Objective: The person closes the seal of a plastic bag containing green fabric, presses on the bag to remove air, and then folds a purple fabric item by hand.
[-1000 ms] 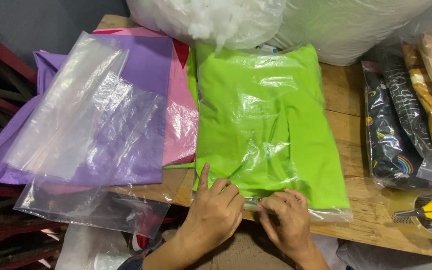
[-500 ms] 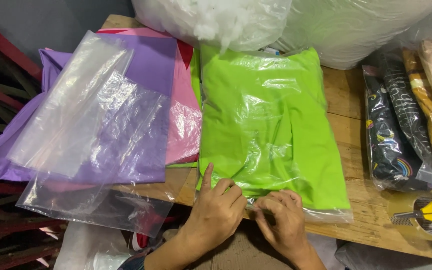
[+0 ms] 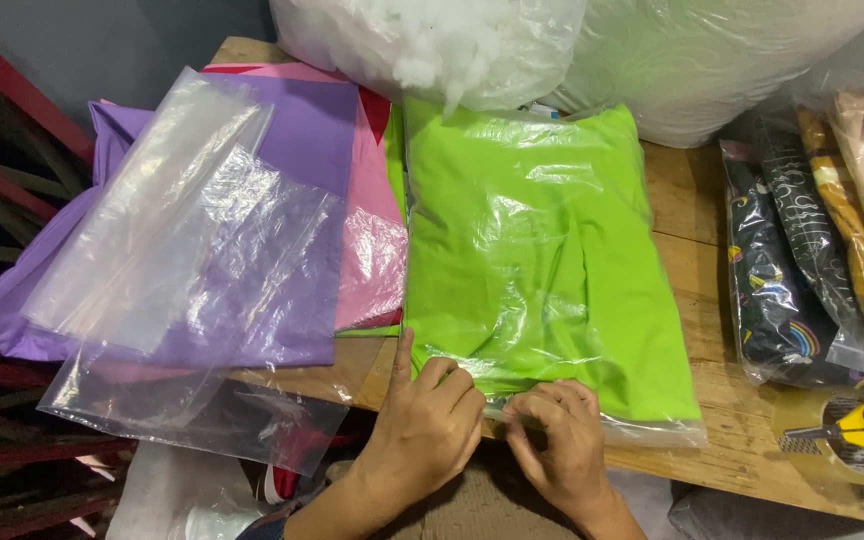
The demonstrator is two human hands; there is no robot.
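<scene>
Here, green package [image 3: 542, 270]: laid flat on desk [image 3: 692, 210], its near edge pinched by both hands.
Left hand [image 3: 430, 430]: closed on edge.
Right hand [image 3: 557, 440]: closed on edge.
Clear bags [image 3: 182, 270]: spread over purple cloth [image 3: 12, 310], left.

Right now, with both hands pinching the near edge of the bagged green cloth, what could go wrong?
1. The clear bag around the green cloth looks thin and wrinkled; the left hand and right hand pinch its near edge close together, so it may tear or fold crookedly.
2. That edge overhangs the wooden table, so the package could slide off.
3. Loose clear bags on the purple cloth hang over the table edge and could slip down.
</scene>
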